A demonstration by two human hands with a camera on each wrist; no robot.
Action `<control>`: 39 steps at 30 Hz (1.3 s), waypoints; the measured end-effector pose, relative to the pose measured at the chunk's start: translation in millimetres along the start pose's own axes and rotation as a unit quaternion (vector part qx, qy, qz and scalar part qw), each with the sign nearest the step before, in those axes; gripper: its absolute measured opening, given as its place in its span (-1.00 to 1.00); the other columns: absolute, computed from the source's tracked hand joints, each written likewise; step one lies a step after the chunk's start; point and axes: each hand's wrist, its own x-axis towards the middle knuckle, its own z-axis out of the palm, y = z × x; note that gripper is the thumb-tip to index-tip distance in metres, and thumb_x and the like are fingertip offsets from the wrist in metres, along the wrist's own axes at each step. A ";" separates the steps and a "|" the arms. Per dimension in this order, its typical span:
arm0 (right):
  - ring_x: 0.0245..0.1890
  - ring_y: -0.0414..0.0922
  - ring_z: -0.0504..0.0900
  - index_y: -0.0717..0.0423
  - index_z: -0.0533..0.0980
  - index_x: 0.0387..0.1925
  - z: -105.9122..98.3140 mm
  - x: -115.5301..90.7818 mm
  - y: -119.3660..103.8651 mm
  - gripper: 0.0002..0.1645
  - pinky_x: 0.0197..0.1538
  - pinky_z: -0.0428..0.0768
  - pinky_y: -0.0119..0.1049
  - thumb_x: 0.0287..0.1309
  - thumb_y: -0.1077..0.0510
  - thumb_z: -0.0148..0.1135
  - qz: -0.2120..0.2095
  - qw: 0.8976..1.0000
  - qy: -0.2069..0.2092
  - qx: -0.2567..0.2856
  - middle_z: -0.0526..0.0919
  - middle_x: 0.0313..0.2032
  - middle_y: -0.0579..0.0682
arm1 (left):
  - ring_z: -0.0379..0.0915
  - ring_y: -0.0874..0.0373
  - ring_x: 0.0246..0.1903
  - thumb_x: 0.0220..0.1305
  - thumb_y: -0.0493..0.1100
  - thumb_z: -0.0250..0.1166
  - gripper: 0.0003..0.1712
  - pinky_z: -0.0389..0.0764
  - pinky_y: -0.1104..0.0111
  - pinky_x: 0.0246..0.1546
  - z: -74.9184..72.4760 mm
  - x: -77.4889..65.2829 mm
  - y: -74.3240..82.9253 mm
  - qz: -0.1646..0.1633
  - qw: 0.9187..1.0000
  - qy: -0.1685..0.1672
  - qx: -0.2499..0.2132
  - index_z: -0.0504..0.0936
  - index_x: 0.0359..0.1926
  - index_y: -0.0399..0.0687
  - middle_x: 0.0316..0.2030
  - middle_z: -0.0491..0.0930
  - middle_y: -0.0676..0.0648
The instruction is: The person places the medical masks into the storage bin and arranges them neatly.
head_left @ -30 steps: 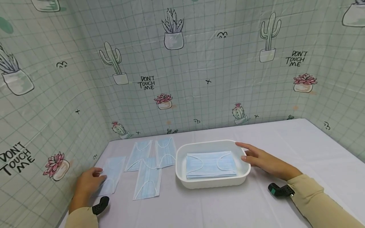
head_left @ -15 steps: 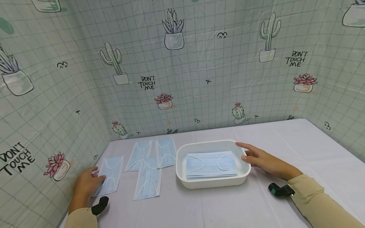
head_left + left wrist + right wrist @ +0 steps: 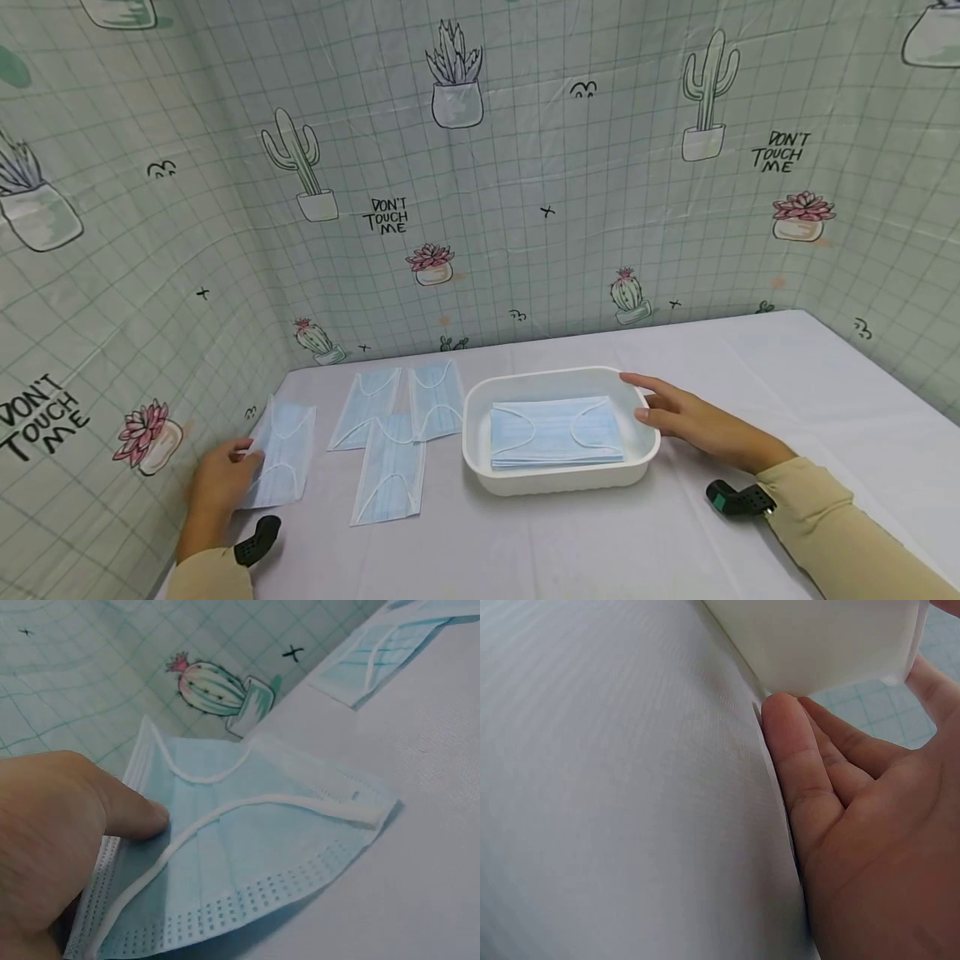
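At the table's left side, my left hand point(image 3: 220, 479) pinches the left edge of a light blue face mask point(image 3: 288, 454). In the left wrist view the thumb point(image 3: 146, 817) lies on top of the mask's pleats, and its edge stands raised from the table; the other fingers are mostly hidden. White ear loops point(image 3: 247, 801) cross the mask's face. My right hand point(image 3: 701, 429) holds the right end of a white plastic tray point(image 3: 566, 482), thumb over the rim. Several fingers point(image 3: 789, 735) rest low beside its outer wall. Inside the tray lies a neat stack of face masks point(image 3: 555, 433).
Between the left hand and the tray, three loose face masks lie flat: one at the back left point(image 3: 367, 400), one at the back right point(image 3: 435, 404), one in front point(image 3: 392, 475). A cactus-print cloth point(image 3: 525, 192) walls the white-covered table point(image 3: 585, 550).
My left hand has drawn its mask a little leftward, and the mask's far left corner has come up. The right hand and the tray stay in place.
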 end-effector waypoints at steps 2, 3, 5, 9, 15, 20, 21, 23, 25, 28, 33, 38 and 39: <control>0.44 0.29 0.13 -0.43 0.00 0.56 -0.3 -0.4 -0.3 -0.27 0.25 0.29 0.30 0.49 -0.19 0.00 0.000 1.000 -0.001 0.000 0.12 0.46 0.33 | 0.38 -0.36 0.04 0.48 -0.14 0.02 -0.47 0.41 -0.11 -0.07 0.4 -1.9 1.0 0.000 1.000 0.023 -0.021 0.33 0.31 -0.44 0.12 0.40 -0.50; 0.44 0.28 0.13 -0.43 0.00 0.56 -0.4 -0.4 -0.5 -0.26 0.26 0.29 0.30 0.49 -0.20 0.00 0.001 1.000 -0.001 0.000 0.12 0.46 0.32 | 0.38 -0.35 0.05 0.49 -0.14 0.00 -0.47 0.41 -0.10 -0.07 0.4 -2.9 1.8 -0.001 0.999 0.034 -0.033 0.33 0.31 -0.44 0.13 0.41 -0.50; 0.44 0.27 0.14 -0.43 0.00 0.56 -0.7 -0.7 -0.8 -0.26 0.26 0.28 0.29 0.48 -0.21 0.00 0.004 1.000 -0.001 -0.001 0.13 0.46 0.31 | 0.39 -0.34 0.07 0.50 -0.13 -0.02 -0.45 0.41 -0.08 -0.05 0.0 -5.1 4.1 -0.004 0.997 0.047 -0.064 0.30 0.33 -0.44 0.15 0.41 -0.51; 0.42 0.26 0.17 -0.46 0.00 0.55 -1.1 -1.4 -0.8 -0.27 0.25 0.30 0.28 0.48 -0.21 0.01 0.005 1.000 -0.001 -0.004 0.15 0.45 0.31 | 0.37 -0.29 0.15 0.53 -0.10 -0.04 -0.40 0.41 -0.01 0.02 -0.5 -8.7 8.9 -0.023 0.990 0.041 -0.133 0.21 0.41 -0.41 0.25 0.36 -0.50; 0.43 0.29 0.15 -0.45 0.00 0.55 -0.9 -2.1 -0.5 -0.27 0.25 0.30 0.30 0.48 -0.20 0.01 0.006 1.000 -0.003 -0.001 0.13 0.45 0.34 | 0.21 -0.19 0.25 0.53 0.01 0.00 -0.28 0.29 -0.01 0.22 0.4 -10.5 16.2 -0.065 0.968 0.022 -0.240 0.09 0.54 -0.23 0.42 0.18 -0.37; 0.44 0.29 0.12 -0.45 0.00 0.55 -1.2 -3.0 0.1 -0.27 0.25 0.29 0.30 0.49 -0.19 0.00 0.005 1.000 -0.005 0.002 0.10 0.47 0.32 | 0.29 0.00 0.10 0.51 0.01 0.06 -0.26 0.45 0.36 -0.06 2.2 -11.9 21.1 -0.089 0.952 0.024 -0.292 0.08 0.56 -0.11 0.38 0.18 -0.21; 0.44 0.29 0.11 -0.44 0.00 0.55 -1.4 -3.3 0.5 -0.27 0.25 0.29 0.30 0.49 -0.19 0.00 0.003 1.000 -0.006 0.001 0.10 0.47 0.32 | 0.31 0.05 0.06 0.51 0.00 0.06 -0.26 0.46 0.45 -0.15 2.5 -12.6 22.2 -0.089 0.949 0.020 -0.302 0.07 0.57 -0.10 0.36 0.19 -0.19; 0.45 0.30 0.11 -0.44 0.00 0.55 -1.9 -3.9 0.7 -0.27 0.25 0.29 0.31 0.49 -0.19 0.00 0.003 1.000 -0.005 0.002 0.09 0.47 0.33 | 0.37 0.14 -0.01 0.52 -0.03 0.07 -0.25 0.50 0.53 -0.25 2.8 -14.1 24.8 -0.088 0.942 0.007 -0.324 0.02 0.58 -0.08 0.31 0.23 -0.16; 0.45 0.31 0.10 -0.44 0.00 0.55 -2.3 -4.5 0.7 -0.27 0.25 0.29 0.31 0.49 -0.18 0.00 0.002 1.000 -0.004 -0.001 0.09 0.47 0.34 | 0.42 0.24 -0.08 0.52 -0.05 0.07 -0.24 0.53 0.54 -0.26 2.8 -15.6 27.7 -0.088 0.933 -0.006 -0.349 -0.01 0.59 -0.04 0.24 0.29 -0.07; 0.45 0.32 0.08 -0.46 0.00 0.55 -3.0 -5.2 0.5 -0.28 0.25 0.28 0.32 0.49 -0.18 0.00 0.005 1.000 -0.004 -0.002 0.08 0.47 0.34 | 0.49 0.35 -0.17 0.53 -0.09 0.09 -0.23 0.56 0.51 -0.20 2.7 -18.6 32.4 -0.085 0.918 -0.027 -0.386 -0.03 0.60 0.01 0.08 0.38 0.07; 0.45 0.31 0.09 -0.47 0.00 0.55 -3.4 -5.6 1.1 -0.28 0.25 0.28 0.32 0.48 -0.19 0.01 0.005 1.000 -0.006 -0.001 0.09 0.47 0.34 | 0.50 0.38 -0.20 0.53 -0.09 0.10 -0.22 0.56 0.51 -0.16 5.3 -23.3 37.7 -0.075 0.904 -0.058 -0.418 -0.05 0.60 0.00 -0.09 0.45 0.22; 0.43 0.30 0.13 -0.45 0.00 0.55 -3.8 -6.2 2.2 -0.27 0.24 0.31 0.30 0.49 -0.19 0.00 0.002 1.000 -0.007 -0.004 0.12 0.45 0.34 | 0.49 0.39 -0.18 0.50 -0.05 0.17 -0.17 0.56 0.51 -0.14 11.1 -24.4 42.1 -0.064 0.909 -0.070 -0.406 -0.05 0.60 -0.04 -0.03 0.43 0.17; 0.43 0.29 0.14 -0.45 0.00 0.55 -4.0 -6.4 2.3 -0.27 0.24 0.30 0.29 0.48 -0.20 0.00 0.003 1.000 -0.007 -0.004 0.13 0.46 0.33 | 0.49 0.38 -0.18 0.49 -0.05 0.19 -0.15 0.57 0.50 -0.13 12.2 -24.5 43.4 -0.063 0.911 -0.073 -0.400 -0.05 0.60 -0.03 0.02 0.41 0.13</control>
